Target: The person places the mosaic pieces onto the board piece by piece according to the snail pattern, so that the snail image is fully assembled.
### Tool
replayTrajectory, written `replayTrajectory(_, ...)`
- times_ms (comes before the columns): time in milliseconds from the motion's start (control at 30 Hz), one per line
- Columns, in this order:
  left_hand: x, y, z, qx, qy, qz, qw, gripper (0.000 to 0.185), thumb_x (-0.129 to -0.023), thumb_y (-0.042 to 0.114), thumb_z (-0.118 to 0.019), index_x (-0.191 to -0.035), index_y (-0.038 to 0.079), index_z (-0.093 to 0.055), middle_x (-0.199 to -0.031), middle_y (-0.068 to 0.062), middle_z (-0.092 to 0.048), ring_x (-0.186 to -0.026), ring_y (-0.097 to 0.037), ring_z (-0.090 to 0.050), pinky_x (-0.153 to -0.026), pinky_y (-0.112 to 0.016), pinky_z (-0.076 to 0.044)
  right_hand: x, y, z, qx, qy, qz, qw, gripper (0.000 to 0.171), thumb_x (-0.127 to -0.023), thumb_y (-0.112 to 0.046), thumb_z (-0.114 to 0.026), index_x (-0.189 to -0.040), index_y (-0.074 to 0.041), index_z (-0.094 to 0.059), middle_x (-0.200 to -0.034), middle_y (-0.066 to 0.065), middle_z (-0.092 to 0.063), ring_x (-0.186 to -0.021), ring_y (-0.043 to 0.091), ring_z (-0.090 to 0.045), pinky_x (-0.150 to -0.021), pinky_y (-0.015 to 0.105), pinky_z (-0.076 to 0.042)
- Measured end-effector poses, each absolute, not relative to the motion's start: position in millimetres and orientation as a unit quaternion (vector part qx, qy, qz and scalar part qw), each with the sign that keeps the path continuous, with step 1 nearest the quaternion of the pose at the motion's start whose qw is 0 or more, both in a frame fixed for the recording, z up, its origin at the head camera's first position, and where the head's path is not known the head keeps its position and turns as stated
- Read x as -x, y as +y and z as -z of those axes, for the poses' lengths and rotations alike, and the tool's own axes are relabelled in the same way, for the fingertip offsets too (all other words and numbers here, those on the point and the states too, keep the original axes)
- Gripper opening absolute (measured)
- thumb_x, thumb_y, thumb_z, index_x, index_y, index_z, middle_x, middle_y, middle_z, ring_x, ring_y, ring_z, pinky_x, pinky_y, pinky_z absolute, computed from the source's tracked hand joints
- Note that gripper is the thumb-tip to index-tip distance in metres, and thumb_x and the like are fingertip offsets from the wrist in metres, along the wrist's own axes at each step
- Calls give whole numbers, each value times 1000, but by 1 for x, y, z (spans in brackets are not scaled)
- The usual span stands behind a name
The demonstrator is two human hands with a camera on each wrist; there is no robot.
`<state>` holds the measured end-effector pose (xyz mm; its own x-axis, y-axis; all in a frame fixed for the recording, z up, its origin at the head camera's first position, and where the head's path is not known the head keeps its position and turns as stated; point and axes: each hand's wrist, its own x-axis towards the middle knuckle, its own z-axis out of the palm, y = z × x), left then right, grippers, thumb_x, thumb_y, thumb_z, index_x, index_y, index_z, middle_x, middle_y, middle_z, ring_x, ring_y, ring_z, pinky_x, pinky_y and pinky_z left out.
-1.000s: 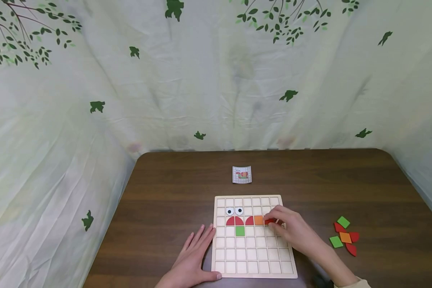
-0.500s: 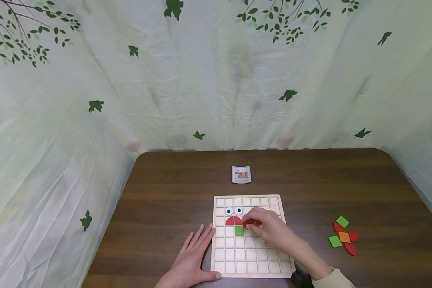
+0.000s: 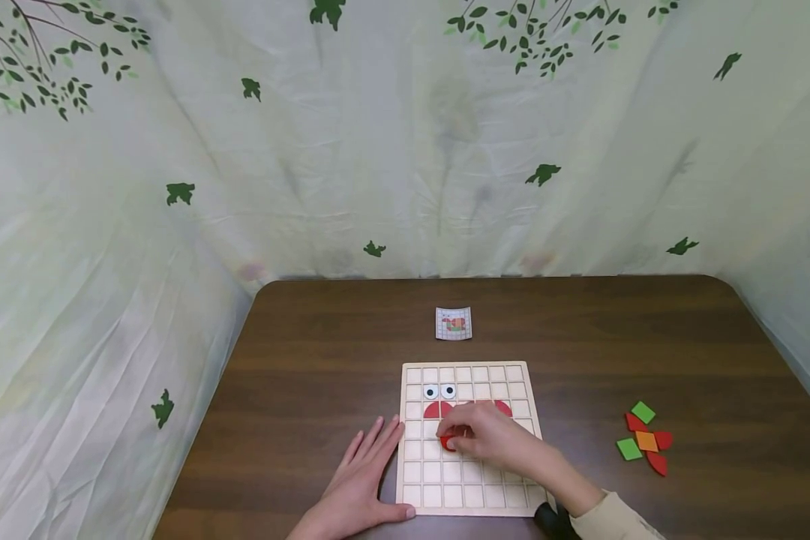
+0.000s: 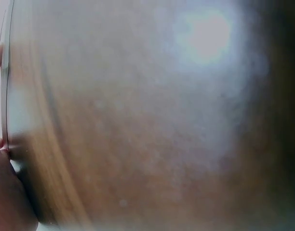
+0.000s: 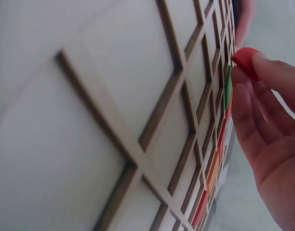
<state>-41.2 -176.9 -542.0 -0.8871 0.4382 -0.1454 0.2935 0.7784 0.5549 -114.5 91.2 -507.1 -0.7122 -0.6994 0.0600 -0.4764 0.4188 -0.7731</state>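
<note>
A wooden grid board (image 3: 472, 513) lies on the table in the head view. My right hand (image 3: 489, 435) pinches a red curved tile (image 3: 448, 444) between thumb and fingers, over the cells left of the board's middle. The right wrist view shows this red tile (image 5: 245, 60) at the fingertips, close to a green tile (image 5: 228, 89) on the board. Two round eye tiles (image 3: 439, 391) and red quarter-circle tiles (image 3: 502, 408) sit in cells farther up; my right hand hides part of that row. My left hand (image 3: 358, 484) lies with spread fingers, fingertips and thumb at the board's left and lower edges.
To the right of the board lies a loose group of green (image 3: 628, 449), orange (image 3: 646, 441) and red tiles (image 3: 657, 463). A small picture card (image 3: 454, 324) lies beyond the board. The brown table (image 3: 324, 330) ends at a leaf-printed curtain (image 3: 405, 150).
My right hand has left the right end of the red and orange row, moving left and then toward me with a red tile pinched. The left hand has stayed put.
</note>
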Motion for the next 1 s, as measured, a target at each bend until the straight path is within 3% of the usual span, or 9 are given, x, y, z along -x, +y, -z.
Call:
replayTrajectory(433, 42, -177, 541, -201, 937, -256, 126, 113, -72, 73, -69, -159, 23, -18, -164, 8, -12, -150, -21, -4, -114, -41, 2, 109, 85, 509, 334, 857, 371, 127, 12, -85, -7, -76, -87, -19, -75, -78, -18, -62, -73, 2, -52, -67, 20, -48)
replayTrajectory(667, 41, -177, 542, -187, 936, -263, 141, 113, -71, 74, -69, -159, 26, -18, -164, 9, -12, -150, -20, -4, -111, -24, 14, 107, 86, 511, 333, 874, 341, 97, 8, -83, -12, -78, -83, -19, -75, -77, -18, -60, -73, 3, -52, -68, 22, -48)
replayTrajectory(900, 41, -177, 543, -190, 936, -263, 139, 113, -70, 75, -68, -159, 27, -17, -164, 9, -11, -150, -21, -4, -115, -45, 0, 106, 90, 514, 317, 881, 339, 93, 6, -83, -13, -79, -85, -17, -75, -77, -17, -58, -71, 3, -51, -66, 21, -48)
replayTrajectory(1000, 42, -177, 543, -190, 935, -262, 142, 113, -71, 76, -67, -159, 27, -17, -164, 9, -11, -150, -21, -4, -114, -49, -1, 105, 93, 514, 307, 878, 353, 101, 9, -82, -11, -79, -87, -17, -75, -77, -17, -57, -70, 4, -51, -65, 21, -47)
